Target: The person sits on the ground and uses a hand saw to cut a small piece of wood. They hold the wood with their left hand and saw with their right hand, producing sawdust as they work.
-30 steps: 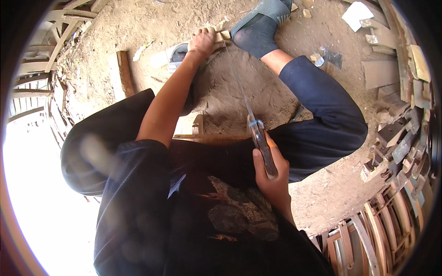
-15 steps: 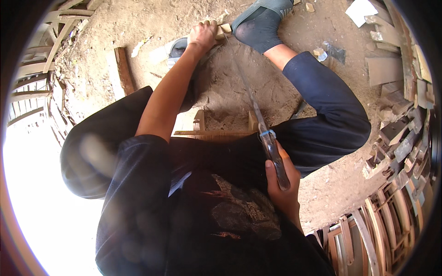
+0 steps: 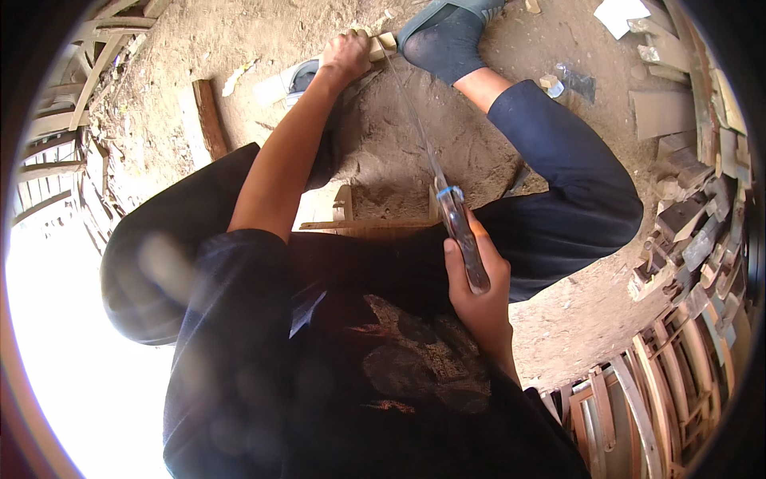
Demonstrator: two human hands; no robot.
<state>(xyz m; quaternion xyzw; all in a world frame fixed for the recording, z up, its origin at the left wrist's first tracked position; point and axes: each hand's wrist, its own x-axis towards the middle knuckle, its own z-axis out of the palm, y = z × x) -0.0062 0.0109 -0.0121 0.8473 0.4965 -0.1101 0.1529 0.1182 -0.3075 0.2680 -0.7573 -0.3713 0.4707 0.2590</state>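
Note:
My right hand [image 3: 486, 313] is wrapped round the dark handle of a handsaw [image 3: 466, 243], which has a blue band where the handle meets the blade. The long thin blade slants away from me, and its far end reaches a small block of light wood [image 3: 384, 45]. My left hand [image 3: 346, 54] is closed on that block, pressing it low near the ground between my feet. My right foot, in a grey sandal [image 3: 415, 28], sits close beside the block's right end. My fingers partly hide the block's left side.
Below me is a low wooden seat or frame [image 3: 367, 226], partly hidden. A plank [image 3: 209, 120] lies on the dirt at left. Stacked offcuts [image 3: 694, 239] and curved wooden strips [image 3: 654, 399] line the right side; more wood pieces [image 3: 104, 48] stand at far left.
My right hand has pushed the saw forward and slightly left, away from my body. My left hand stays on the wood block; the whole view has shifted a little.

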